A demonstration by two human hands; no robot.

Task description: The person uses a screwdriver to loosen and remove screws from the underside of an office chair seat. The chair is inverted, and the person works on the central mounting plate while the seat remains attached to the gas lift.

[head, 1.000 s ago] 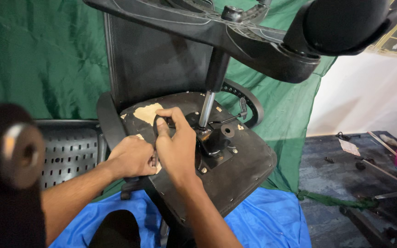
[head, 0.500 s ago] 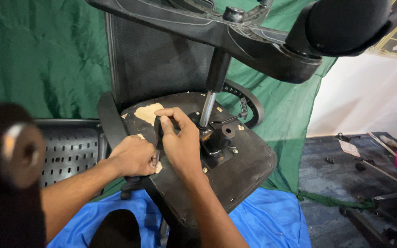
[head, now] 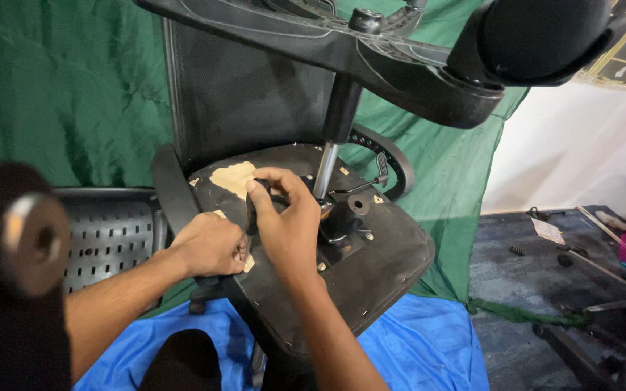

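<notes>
Head view: we press our left hand (head: 210,245) flat on the seat (head: 371,268). Our right hand (head: 288,217) bends over it, fingers curled round a black part (head: 255,211) beside the pole (head: 325,168).

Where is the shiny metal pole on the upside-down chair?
In the head view, the shiny metal pole stands near the picture's middle, rising from the chair's underside just right of the right hand, up toward the black wheel base.
</notes>
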